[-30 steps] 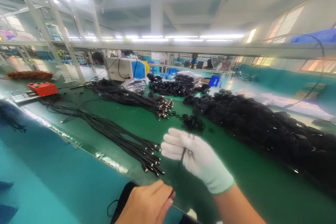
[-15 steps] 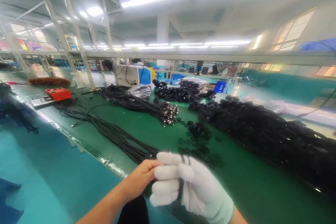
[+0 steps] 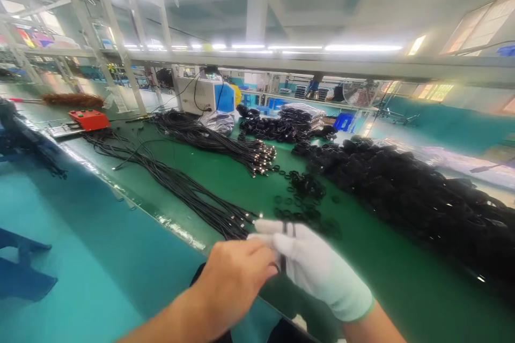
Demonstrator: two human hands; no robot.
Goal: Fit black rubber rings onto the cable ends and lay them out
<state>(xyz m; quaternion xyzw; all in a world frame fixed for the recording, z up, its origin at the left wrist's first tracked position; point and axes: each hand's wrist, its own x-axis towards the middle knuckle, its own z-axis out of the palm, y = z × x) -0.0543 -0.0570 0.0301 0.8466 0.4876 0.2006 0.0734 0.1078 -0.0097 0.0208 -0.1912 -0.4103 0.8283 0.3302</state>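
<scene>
My bare left hand (image 3: 241,268) is closed, with its fingertips pressed against the fingers of my right hand. A small black ring (image 3: 275,266) shows at its fingertips. My right hand (image 3: 317,265) wears a white glove, and black bands (image 3: 285,228) circle its fingers. Its thumb and fingers are drawn together; what lies between them is hidden by my left hand. Just beyond both hands, a bundle of black cables (image 3: 189,187) with small metal ends lies on the green tabletop (image 3: 225,203). Loose black rings (image 3: 308,186) are heaped past my right hand.
A second cable bundle (image 3: 209,136) with shiny ends lies farther back. A long pile of black coiled items (image 3: 386,182) runs along the right. A red control box (image 3: 88,119) sits at the left, and a white and blue machine (image 3: 205,95) behind. A blue stool (image 3: 28,265) stands on the floor.
My left hand has moved right and now overlaps the gloved fingers, covering the lower ones. The gloved hand has turned slightly. The view has tilted down a little.
</scene>
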